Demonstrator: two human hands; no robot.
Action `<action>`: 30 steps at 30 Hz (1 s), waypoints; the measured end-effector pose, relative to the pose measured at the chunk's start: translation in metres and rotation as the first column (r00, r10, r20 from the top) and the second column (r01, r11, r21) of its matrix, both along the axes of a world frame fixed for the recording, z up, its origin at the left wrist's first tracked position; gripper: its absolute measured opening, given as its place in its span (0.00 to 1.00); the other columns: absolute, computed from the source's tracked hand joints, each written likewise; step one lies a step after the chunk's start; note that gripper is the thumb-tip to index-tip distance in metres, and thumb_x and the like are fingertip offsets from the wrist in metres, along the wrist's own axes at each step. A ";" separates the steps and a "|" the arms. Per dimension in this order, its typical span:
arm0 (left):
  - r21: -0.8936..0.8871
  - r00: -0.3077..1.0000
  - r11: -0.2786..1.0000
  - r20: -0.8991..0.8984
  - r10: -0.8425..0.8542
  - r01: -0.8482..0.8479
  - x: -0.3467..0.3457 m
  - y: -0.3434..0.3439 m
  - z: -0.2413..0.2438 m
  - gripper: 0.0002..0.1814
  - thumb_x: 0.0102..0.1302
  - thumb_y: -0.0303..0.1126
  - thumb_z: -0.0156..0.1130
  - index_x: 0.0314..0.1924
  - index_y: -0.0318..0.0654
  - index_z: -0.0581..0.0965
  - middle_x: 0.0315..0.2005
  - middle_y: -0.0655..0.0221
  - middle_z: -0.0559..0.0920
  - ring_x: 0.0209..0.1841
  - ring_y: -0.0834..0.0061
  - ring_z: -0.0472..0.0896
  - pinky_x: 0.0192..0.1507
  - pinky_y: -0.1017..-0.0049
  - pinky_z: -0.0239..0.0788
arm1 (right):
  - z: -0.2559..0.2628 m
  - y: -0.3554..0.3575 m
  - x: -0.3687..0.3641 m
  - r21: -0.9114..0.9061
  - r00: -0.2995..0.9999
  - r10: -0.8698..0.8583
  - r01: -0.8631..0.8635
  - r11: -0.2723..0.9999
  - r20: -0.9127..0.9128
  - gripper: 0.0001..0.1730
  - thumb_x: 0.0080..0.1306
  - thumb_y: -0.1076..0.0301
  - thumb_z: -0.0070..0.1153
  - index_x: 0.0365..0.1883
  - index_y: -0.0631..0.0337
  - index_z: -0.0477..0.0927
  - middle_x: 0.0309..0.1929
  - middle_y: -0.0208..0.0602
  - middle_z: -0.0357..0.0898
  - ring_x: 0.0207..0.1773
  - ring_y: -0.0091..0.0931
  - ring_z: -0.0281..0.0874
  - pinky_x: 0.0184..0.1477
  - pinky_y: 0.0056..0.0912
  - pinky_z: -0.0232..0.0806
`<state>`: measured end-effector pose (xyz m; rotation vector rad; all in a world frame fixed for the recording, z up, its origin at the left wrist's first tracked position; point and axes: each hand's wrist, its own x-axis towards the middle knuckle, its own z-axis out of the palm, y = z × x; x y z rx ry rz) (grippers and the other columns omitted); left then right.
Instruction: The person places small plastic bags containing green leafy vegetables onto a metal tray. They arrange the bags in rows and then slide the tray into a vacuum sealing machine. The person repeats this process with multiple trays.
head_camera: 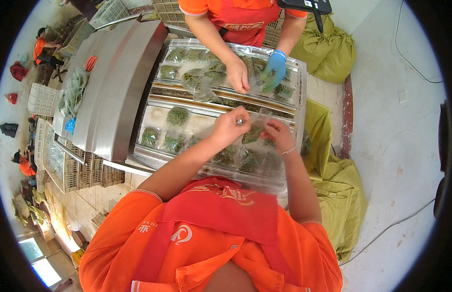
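Observation:
Between my hands is a clear plastic bag of small green produce (252,133), tilted above the bed of a metal packing machine. My right hand (279,135) pinches the bag's right side, a thin bracelet at its wrist. At the bag's upper left, my left hand (231,126) has its fingers curled, with a metal ring showing; whether it grips the film cannot be told. Filled bags lie in rows on the near plate, among them one round green bundle (177,116) and another at the left corner (150,136). Sealing bars (226,100) run across the bed.
Opposite, a co-worker's bare hand (237,75) and blue-gloved hand (275,71) are over the far rows of bags. A steel lid (118,84) stands left. Yellow-green woven sacks (339,204) lie at right, stacked plastic crates (83,171) at lower left. Other people work far left.

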<state>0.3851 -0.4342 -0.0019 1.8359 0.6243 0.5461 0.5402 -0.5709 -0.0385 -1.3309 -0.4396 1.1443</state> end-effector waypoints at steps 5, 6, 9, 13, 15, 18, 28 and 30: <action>-0.284 0.998 0.959 0.065 0.023 -0.004 -0.029 0.026 -0.014 0.08 0.50 0.31 0.65 0.29 0.37 0.77 0.24 0.73 0.81 0.26 0.85 0.74 0.31 0.80 0.66 | 0.012 0.008 -0.040 -0.110 0.981 -0.193 0.194 0.975 0.021 0.08 0.63 0.69 0.52 0.37 0.64 0.77 0.25 0.30 0.78 0.24 0.20 0.76 0.27 0.19 0.68; -0.253 1.000 0.967 0.007 0.030 -0.027 -0.031 0.031 -0.010 0.08 0.50 0.31 0.65 0.29 0.37 0.77 0.23 0.72 0.80 0.26 0.84 0.74 0.31 0.80 0.66 | 0.014 0.010 -0.044 -0.136 0.978 -0.180 0.194 0.971 0.108 0.08 0.63 0.69 0.52 0.36 0.64 0.77 0.24 0.31 0.78 0.23 0.20 0.75 0.27 0.20 0.67; -0.026 0.976 0.998 -0.214 0.048 -0.055 -0.032 0.039 0.008 0.08 0.48 0.34 0.64 0.27 0.40 0.77 0.22 0.66 0.80 0.27 0.73 0.78 0.31 0.74 0.67 | 0.010 0.019 -0.051 -0.172 0.894 -0.131 0.224 0.959 0.429 0.07 0.62 0.69 0.51 0.35 0.63 0.77 0.23 0.34 0.77 0.22 0.22 0.73 0.25 0.24 0.64; 0.240 0.833 0.954 -0.553 -0.017 0.179 -0.032 0.046 0.018 0.15 0.48 0.38 0.63 0.33 0.37 0.75 0.26 0.61 0.81 0.31 0.65 0.80 0.33 0.68 0.69 | 0.000 0.038 -0.060 -0.286 0.755 -0.036 0.292 0.913 0.655 0.06 0.61 0.69 0.51 0.30 0.62 0.77 0.24 0.40 0.77 0.24 0.29 0.73 0.26 0.32 0.63; 0.322 0.715 0.884 -0.699 -0.020 0.340 -0.034 0.048 0.014 0.19 0.48 0.39 0.63 0.38 0.36 0.74 0.28 0.60 0.81 0.33 0.63 0.80 0.34 0.66 0.69 | -0.005 0.048 -0.065 -0.411 0.730 0.114 0.243 0.879 0.674 0.07 0.58 0.67 0.53 0.29 0.63 0.76 0.25 0.41 0.78 0.26 0.32 0.74 0.30 0.34 0.65; 0.343 0.548 0.779 -0.837 -0.001 0.525 -0.039 0.047 0.002 0.24 0.48 0.40 0.63 0.43 0.37 0.71 0.30 0.61 0.81 0.36 0.60 0.80 0.36 0.64 0.70 | -0.039 0.065 -0.065 -0.649 0.552 0.530 0.025 0.761 0.644 0.10 0.52 0.65 0.57 0.27 0.62 0.75 0.26 0.43 0.79 0.31 0.39 0.77 0.36 0.37 0.68; 0.364 0.716 0.851 -0.698 -0.019 0.378 -0.106 0.057 0.035 0.14 0.51 0.42 0.62 0.34 0.43 0.75 0.25 0.63 0.80 0.33 0.60 0.79 0.34 0.64 0.70 | -0.009 0.052 -0.030 -0.643 0.400 0.506 0.410 0.647 0.764 0.12 0.61 0.71 0.45 0.44 0.61 0.72 0.37 0.53 0.76 0.39 0.44 0.76 0.37 0.46 0.70; 0.373 0.762 0.887 -0.646 0.037 0.273 -0.117 0.069 0.035 0.12 0.51 0.42 0.62 0.32 0.45 0.75 0.23 0.65 0.80 0.31 0.61 0.79 0.33 0.65 0.69 | -0.020 0.048 -0.029 -0.615 0.315 0.528 0.411 0.673 0.789 0.13 0.61 0.70 0.47 0.45 0.59 0.71 0.42 0.51 0.75 0.40 0.44 0.76 0.37 0.46 0.70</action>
